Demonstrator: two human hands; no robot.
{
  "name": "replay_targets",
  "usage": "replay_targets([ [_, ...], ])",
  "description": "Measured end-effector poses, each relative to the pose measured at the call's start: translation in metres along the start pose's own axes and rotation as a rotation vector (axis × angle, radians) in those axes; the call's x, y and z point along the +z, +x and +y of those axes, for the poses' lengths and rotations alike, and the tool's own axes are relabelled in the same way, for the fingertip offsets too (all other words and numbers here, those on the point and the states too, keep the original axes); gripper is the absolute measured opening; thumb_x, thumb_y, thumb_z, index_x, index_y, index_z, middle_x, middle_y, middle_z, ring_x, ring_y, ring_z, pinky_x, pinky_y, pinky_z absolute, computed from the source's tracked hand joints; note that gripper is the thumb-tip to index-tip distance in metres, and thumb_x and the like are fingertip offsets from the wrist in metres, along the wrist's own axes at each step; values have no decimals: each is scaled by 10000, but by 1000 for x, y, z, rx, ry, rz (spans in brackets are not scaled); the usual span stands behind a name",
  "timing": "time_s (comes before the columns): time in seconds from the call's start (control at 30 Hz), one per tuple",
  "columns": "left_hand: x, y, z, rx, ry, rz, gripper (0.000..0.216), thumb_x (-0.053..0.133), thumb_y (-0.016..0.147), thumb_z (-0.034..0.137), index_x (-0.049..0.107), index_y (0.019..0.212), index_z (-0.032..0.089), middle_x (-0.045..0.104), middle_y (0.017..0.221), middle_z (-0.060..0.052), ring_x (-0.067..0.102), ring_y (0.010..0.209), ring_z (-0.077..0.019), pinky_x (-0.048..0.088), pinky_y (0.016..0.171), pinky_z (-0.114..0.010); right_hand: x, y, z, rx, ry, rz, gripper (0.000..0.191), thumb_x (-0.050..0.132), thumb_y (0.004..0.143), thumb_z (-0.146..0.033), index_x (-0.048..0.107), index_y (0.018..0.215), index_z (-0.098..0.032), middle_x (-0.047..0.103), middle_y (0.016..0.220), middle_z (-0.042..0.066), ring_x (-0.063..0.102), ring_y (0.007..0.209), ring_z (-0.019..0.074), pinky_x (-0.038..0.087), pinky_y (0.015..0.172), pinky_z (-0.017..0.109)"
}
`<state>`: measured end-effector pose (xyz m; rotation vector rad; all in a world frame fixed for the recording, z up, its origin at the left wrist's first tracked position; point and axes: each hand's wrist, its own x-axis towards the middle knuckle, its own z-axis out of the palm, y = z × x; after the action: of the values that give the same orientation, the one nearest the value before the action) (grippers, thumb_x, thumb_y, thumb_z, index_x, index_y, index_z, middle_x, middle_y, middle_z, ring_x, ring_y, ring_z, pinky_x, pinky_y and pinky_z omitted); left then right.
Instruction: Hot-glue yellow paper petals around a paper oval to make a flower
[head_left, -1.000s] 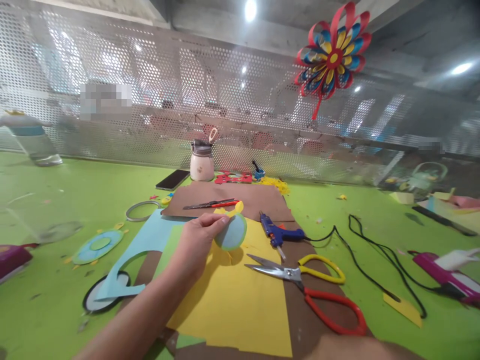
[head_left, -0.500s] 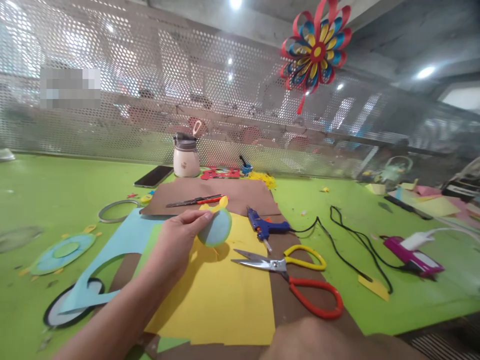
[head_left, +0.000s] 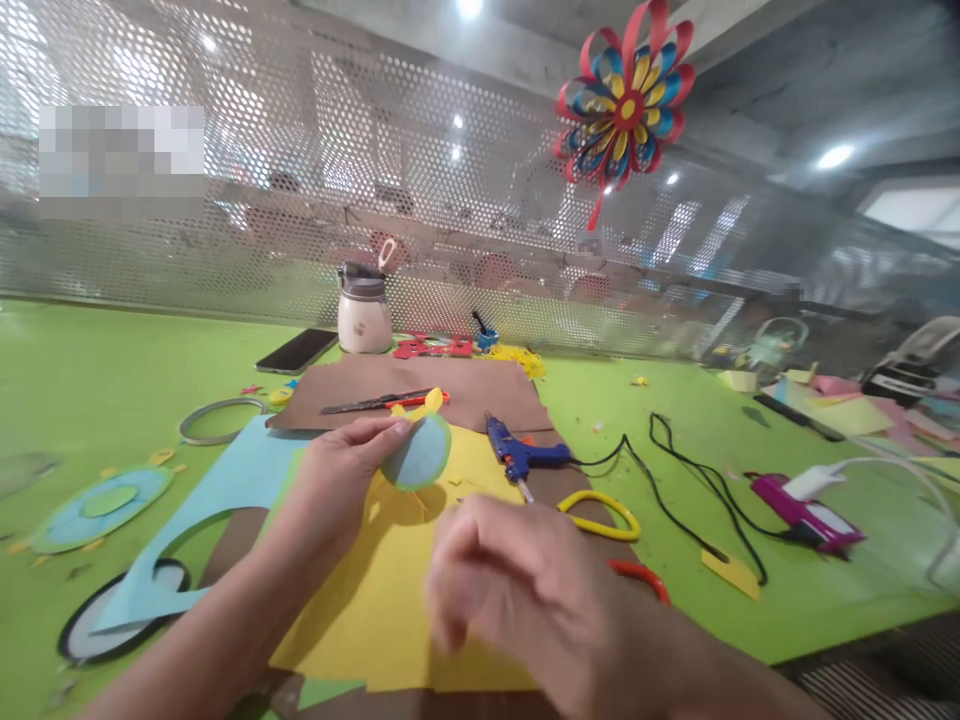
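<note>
My left hand (head_left: 349, 470) pinches a small paper turtle (head_left: 421, 455), a blue disc with a green rim and yellow head and legs, by its left edge. Beneath it lies a yellow paper sheet (head_left: 405, 620). My right hand (head_left: 517, 590), slightly blurred, is over the sheet with its fingers curled in; whatever they may hold is hidden. That hand covers the blades of the large scissors, whose yellow handle (head_left: 600, 512) and part of the red one show. A blue glue gun (head_left: 517, 452) rests just beyond it.
Behind the turtle, an orange-handled tool (head_left: 386, 402) lies on brown paper (head_left: 420, 375). A larger turtle-like piece (head_left: 105, 505), cut blue paper (head_left: 232, 480) and a ring (head_left: 221, 420) are at left. A cable runs right to a purple power strip (head_left: 806, 512). A phone (head_left: 298, 350) and jug (head_left: 365, 310) stand farther back.
My right hand has come up from the bottom edge to over the yellow sheet, now covering the scissor blades. My left hand still holds the turtle; the view has shifted slightly.
</note>
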<state>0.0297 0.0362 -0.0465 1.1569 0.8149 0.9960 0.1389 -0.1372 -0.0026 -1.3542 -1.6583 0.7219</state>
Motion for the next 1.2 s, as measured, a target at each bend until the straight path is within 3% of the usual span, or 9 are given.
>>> replay_targets([
  [0.13, -1, 0, 1, 1, -22, -34, 284, 794, 564, 347, 745, 763, 150, 725, 810, -76, 597, 782, -192, 432, 720, -280, -17, 26, 28, 118, 33, 222, 307, 402, 919, -374, 461, 676, -196, 485, 565, -40, 444, 525, 95, 386, 543, 230],
  [0.2, -1, -2, 0, -11, -25, -54, 277, 784, 578, 356, 745, 766, 156, 723, 808, -77, 605, 789, -206, 439, 728, -299, -26, 35, 49, 188, -7, 297, 335, 487, 871, -400, 470, 614, -187, 470, 524, -44, 424, 504, 94, 370, 525, 236],
  [0.3, 0, -4, -1, -5, -11, -87, 263, 768, 604, 359, 745, 777, 163, 720, 828, -78, 604, 807, -214, 434, 740, -307, -32, 42, 62, 188, 23, 375, 112, 633, 742, -270, 606, 756, -163, 600, 695, 2, 530, 626, 116, 427, 598, 246],
  [0.37, 1, -5, -3, 13, -1, -106, 258, 761, 618, 357, 745, 785, 161, 718, 852, -82, 594, 831, -211, 423, 752, -297, -27, 45, 57, 182, 112, 364, 142, 620, 719, -220, 639, 845, -156, 634, 740, 19, 560, 624, 117, 449, 596, 250],
  [0.43, 1, -6, -4, 24, 5, -107, 257, 758, 623, 361, 744, 780, 158, 714, 855, -84, 580, 826, -203, 413, 743, -286, -19, 49, 50, 200, 178, 321, 165, 579, 752, -248, 656, 858, -148, 621, 650, 5, 529, 511, 98, 429, 514, 236],
  [0.57, 5, -10, -5, 39, -13, -107, 240, 753, 628, 368, 741, 748, 161, 695, 846, -76, 558, 789, -189, 408, 706, -277, -4, 58, 45, 210, 125, 361, 215, 564, 788, -310, 694, 791, -139, 481, 465, -50, 392, 405, 68, 320, 407, 201],
  [0.83, 14, -23, 4, 99, -91, -173, 155, 731, 668, 321, 731, 711, 172, 628, 820, -32, 522, 788, -159, 399, 699, -245, 5, 63, 45, 216, 219, 503, 241, 620, 748, -329, 703, 858, -132, 398, 446, -75, 378, 419, 73, 302, 412, 201],
  [1.2, 16, -32, 4, 137, 7, -185, 151, 692, 707, 340, 743, 723, 199, 583, 819, -18, 522, 798, -161, 398, 710, -255, 6, 61, 42, 222, 256, 516, 224, 627, 752, -324, 685, 854, -133, 396, 445, -82, 355, 409, 65, 293, 407, 201],
])
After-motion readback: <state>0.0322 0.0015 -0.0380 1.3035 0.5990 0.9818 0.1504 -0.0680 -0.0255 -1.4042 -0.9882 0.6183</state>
